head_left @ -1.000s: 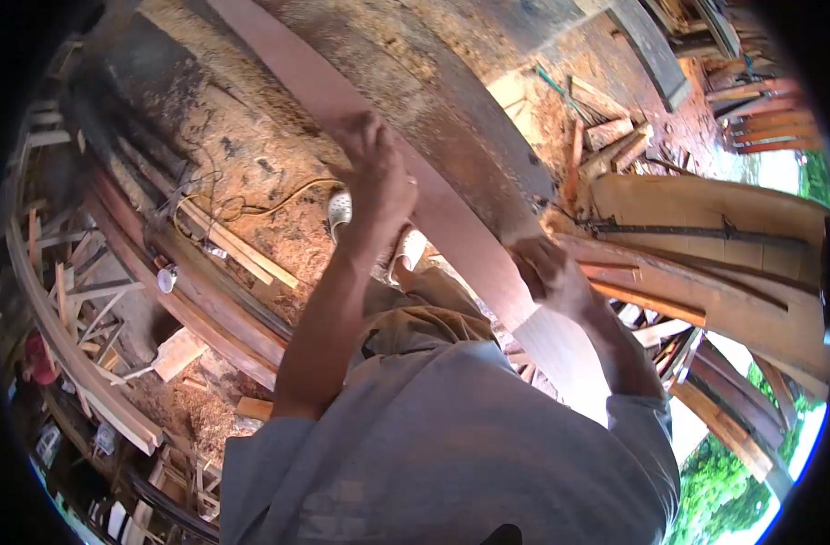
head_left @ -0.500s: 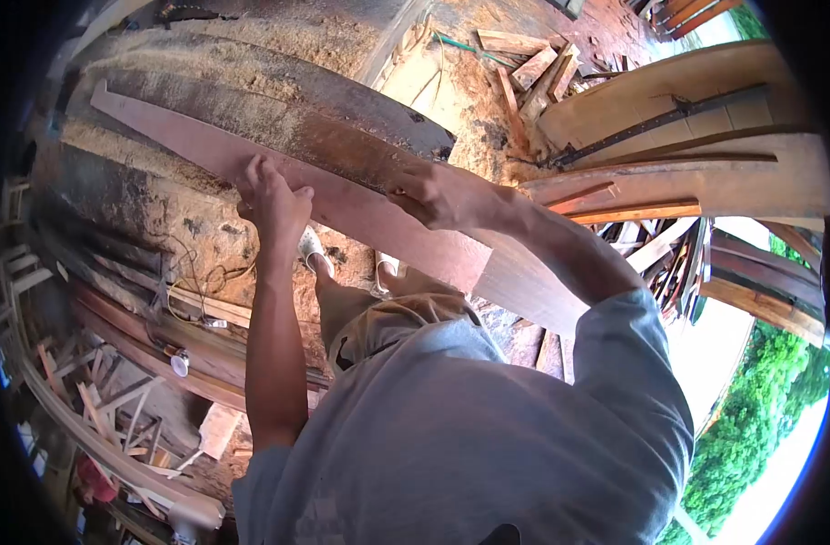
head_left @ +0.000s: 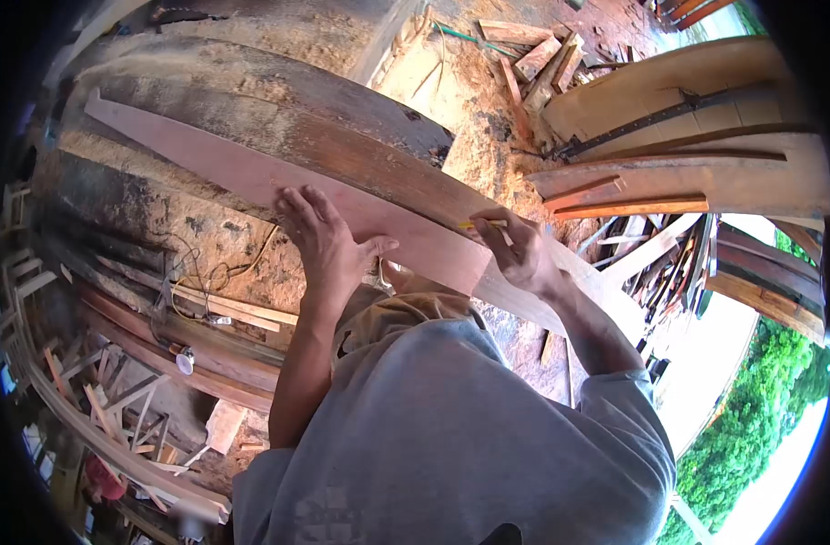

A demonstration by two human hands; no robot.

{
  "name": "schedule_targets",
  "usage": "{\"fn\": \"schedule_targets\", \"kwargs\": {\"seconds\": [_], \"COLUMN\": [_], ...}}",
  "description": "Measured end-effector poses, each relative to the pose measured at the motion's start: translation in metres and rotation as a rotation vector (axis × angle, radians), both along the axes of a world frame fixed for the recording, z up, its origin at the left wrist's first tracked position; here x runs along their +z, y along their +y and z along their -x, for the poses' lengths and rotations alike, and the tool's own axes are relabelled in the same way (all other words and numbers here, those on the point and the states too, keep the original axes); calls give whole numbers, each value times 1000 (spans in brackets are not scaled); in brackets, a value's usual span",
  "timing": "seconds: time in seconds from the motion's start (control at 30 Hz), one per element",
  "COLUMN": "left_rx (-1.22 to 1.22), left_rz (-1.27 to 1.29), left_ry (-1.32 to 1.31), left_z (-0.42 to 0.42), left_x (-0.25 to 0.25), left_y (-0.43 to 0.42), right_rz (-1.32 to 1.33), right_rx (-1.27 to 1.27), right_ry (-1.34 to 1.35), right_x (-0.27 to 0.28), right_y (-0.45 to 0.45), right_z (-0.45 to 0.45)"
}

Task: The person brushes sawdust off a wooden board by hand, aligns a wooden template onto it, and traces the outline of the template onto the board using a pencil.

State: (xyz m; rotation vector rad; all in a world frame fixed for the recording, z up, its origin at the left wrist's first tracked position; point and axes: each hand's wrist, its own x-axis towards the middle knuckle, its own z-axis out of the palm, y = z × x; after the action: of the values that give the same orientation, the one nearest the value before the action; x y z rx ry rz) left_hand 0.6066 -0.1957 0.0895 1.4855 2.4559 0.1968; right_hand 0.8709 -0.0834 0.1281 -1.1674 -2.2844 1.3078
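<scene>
A long pinkish board (head_left: 206,162), tapering toward the far left, lies along a dark, sawdust-strewn plank (head_left: 342,145). My left hand (head_left: 322,238) rests on the board's near side, fingers and thumb spread, holding nothing. Farther right, my right hand (head_left: 521,256) is closed on a thin yellow pencil (head_left: 484,223). The pencil's tip is at the board's far edge, where board and plank meet. A paler grey section (head_left: 515,300) continues the board at its right end, below my right wrist.
Scrap wood pieces (head_left: 547,64) lie on the sawdust-covered ground at upper right. Curved planks (head_left: 678,177) with narrow strips on them stand at right. At lower left are long beams (head_left: 206,363), a lamp-like bulb (head_left: 185,361) and a loose cable (head_left: 220,289).
My right hand has slid right along the board's edge, and the pencil now shows. My left hand has also shifted right, its fingers spread wider.
</scene>
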Motion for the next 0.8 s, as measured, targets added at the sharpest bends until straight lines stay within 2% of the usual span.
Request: {"fn": "schedule_targets", "kwargs": {"seconds": [0.03,0.1,0.17,0.27,0.33,0.47,0.63,0.7,0.8], "left_rx": [-14,43,54,61,67,84,97,95,105], "left_rz": [8,-17,-9,-26,-33,-58,-26,-15,1], "left_ry": [-5,-86,-94,-129,-117,-142,-163,-158,-171], "left_z": [-2,-1,-2,-1,-1,-1,-2,-2,-2], "left_x": [-1,-5,-8,-6,-9,-6,-6,-3,-2], "left_y": [2,3,3,4,4,5,6,7,6], "right_rz": [8,-93,-19,-94,-165,-232,-342,-250,-261], "right_rx": [-14,172,201,279,317,386,448,526,575], "right_ry": [-5,64,39,74,-65,-34,38,60,43], "right_x": [-1,-3,-4,-7,0,6,-8,-7,-6], "right_y": [5,14,19,22,17,13,24,35,35], "right_z": [3,11,21,24,7,-38,24,53,34]}}
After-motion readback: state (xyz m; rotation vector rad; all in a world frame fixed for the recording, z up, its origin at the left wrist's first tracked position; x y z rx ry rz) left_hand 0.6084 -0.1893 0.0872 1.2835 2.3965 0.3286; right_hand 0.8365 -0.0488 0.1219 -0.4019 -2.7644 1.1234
